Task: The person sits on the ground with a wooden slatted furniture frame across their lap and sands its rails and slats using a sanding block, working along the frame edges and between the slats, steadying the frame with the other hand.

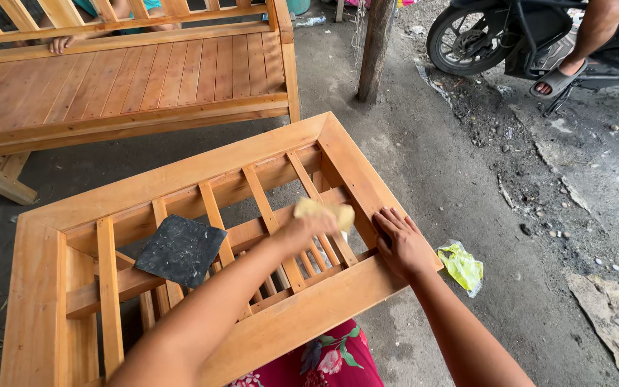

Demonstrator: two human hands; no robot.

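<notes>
A wooden table frame (180,175) with several slats lies below me on the ground. My left hand (308,226) reaches inside the frame and is shut on a yellowish pad (324,211), pressed against a slat near the frame's right inner corner. My right hand (400,244) rests flat, fingers spread, on the frame's right rail beside that corner. A dark square sheet (180,249) lies on the slats in the middle of the frame.
A wooden slatted bench (130,72) stands behind the frame, with another person's hand (59,44) on its back rail. A wooden post (374,50), a motorbike (496,36) and a person's sandalled foot (557,77) are at the upper right. A yellow-green plastic bag (461,266) lies on the concrete floor.
</notes>
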